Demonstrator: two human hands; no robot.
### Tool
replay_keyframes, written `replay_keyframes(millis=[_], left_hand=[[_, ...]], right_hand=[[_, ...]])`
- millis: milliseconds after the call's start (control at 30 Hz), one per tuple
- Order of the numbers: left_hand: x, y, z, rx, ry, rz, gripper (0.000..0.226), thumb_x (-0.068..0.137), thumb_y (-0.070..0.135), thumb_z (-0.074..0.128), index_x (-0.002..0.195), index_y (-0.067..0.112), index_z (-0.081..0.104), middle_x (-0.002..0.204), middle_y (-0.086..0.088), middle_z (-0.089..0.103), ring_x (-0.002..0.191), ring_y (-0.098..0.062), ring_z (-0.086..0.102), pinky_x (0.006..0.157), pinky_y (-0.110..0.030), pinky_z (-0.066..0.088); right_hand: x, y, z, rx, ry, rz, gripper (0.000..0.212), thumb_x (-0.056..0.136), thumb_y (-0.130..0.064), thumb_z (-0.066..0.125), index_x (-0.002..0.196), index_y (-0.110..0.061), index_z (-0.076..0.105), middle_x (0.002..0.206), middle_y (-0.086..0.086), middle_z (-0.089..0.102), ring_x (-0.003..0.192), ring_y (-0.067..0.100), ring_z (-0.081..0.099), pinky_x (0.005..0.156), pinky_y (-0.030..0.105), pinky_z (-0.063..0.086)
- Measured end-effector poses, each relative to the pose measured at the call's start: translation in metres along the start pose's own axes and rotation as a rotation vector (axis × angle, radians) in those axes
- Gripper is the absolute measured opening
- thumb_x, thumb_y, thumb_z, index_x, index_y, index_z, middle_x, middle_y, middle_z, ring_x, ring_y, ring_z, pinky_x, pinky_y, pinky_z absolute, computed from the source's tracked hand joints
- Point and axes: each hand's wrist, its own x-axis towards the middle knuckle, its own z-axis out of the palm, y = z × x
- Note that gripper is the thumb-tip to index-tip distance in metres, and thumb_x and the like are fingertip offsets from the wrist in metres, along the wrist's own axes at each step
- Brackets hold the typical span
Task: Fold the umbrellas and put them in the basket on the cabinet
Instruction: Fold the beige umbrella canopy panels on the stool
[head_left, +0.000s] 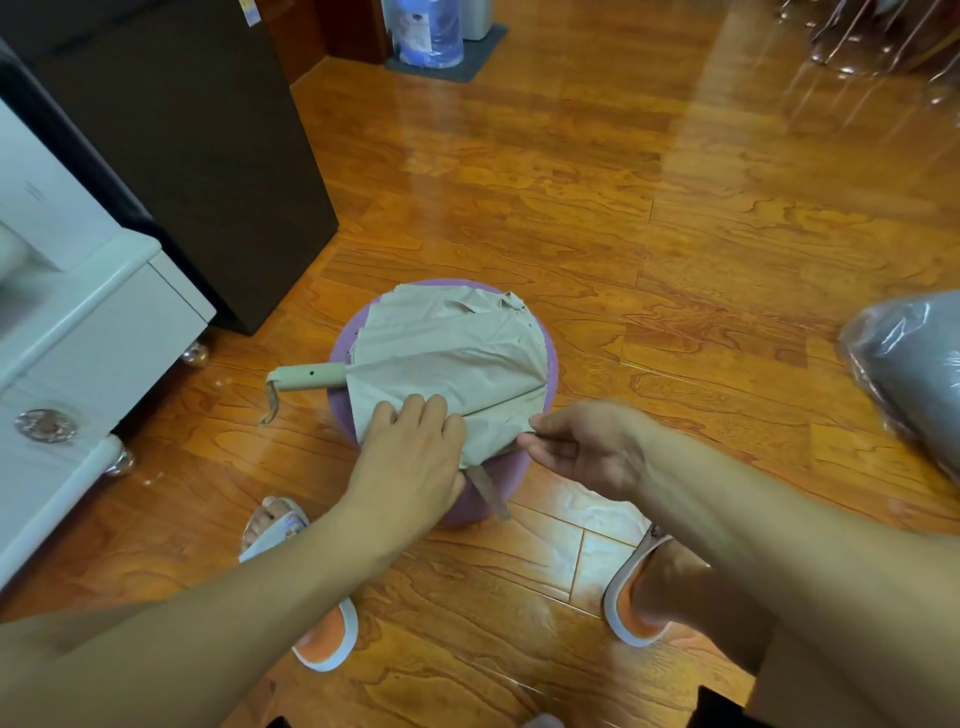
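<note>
Lying on a purple stool (551, 364), beige umbrella (452, 358) collapsed, canopy loose and creased. Left hand (415, 441) presses flat on the fabric; right hand (582, 447) pinches the canopy edge beside it. Handle (306, 376) projects left of the grip.

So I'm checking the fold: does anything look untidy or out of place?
The beige umbrella on the purple stool lies fanned in loose, crumpled pleats, unrolled, and its closure strap dangles free over the stool's edge.
</note>
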Motion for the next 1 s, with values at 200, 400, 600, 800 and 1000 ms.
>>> replay_keyframes(millis=[200, 400, 600, 800, 1000], left_hand=[[-0.018, -0.028, -0.017, -0.103, 0.033, 0.021, 0.02, 0.065, 0.013, 0.076, 0.074, 0.018, 0.058, 0.07, -0.005, 0.051, 0.065, -0.033, 0.054, 0.054, -0.038, 0.039], [-0.025, -0.052, -0.029, -0.199, -0.002, -0.028, 0.031, 0.065, 0.014, 0.086, 0.064, 0.022, 0.055, 0.064, 0.001, 0.05, 0.057, -0.029, 0.055, 0.05, -0.031, 0.034], [-0.026, -0.051, -0.026, -0.177, -0.007, 0.005, 0.035, 0.065, 0.025, 0.09, 0.064, 0.023, 0.056, 0.065, 0.002, 0.05, 0.061, -0.029, 0.056, 0.053, -0.034, 0.039], [-0.026, -0.049, -0.026, -0.177, 0.029, 0.009, 0.035, 0.065, 0.021, 0.09, 0.066, 0.021, 0.055, 0.066, 0.001, 0.048, 0.061, -0.03, 0.054, 0.052, -0.036, 0.039], [-0.029, -0.044, -0.026, -0.154, 0.017, 0.079, 0.033, 0.061, 0.009, 0.083, 0.069, 0.02, 0.053, 0.069, -0.001, 0.046, 0.062, -0.03, 0.051, 0.052, -0.037, 0.04]], right_hand=[[0.002, 0.005, -0.01, -0.138, 0.036, 0.008, 0.014, 0.096, 0.001, 0.059, 0.088, -0.01, 0.06, 0.074, 0.004, 0.065, 0.067, 0.015, 0.064, 0.058, 0.025, 0.053], [0.002, 0.007, -0.006, -0.152, -0.036, 0.003, 0.014, 0.087, -0.017, 0.077, 0.081, -0.018, 0.065, 0.063, -0.004, 0.049, 0.061, 0.011, 0.041, 0.059, 0.024, 0.044], [0.004, 0.004, -0.012, -0.162, -0.013, -0.095, 0.022, 0.088, -0.004, 0.073, 0.076, -0.016, 0.06, 0.068, -0.002, 0.056, 0.062, 0.011, 0.047, 0.057, 0.024, 0.043], [0.003, 0.003, -0.016, -0.113, -0.044, -0.159, 0.025, 0.087, 0.0, 0.073, 0.073, -0.013, 0.058, 0.066, 0.0, 0.064, 0.065, 0.012, 0.057, 0.064, 0.025, 0.05], [0.002, 0.001, -0.022, -0.284, -0.048, -0.015, 0.011, 0.088, -0.008, 0.074, 0.085, -0.016, 0.067, 0.08, 0.0, 0.062, 0.073, 0.016, 0.058, 0.071, 0.03, 0.051]])
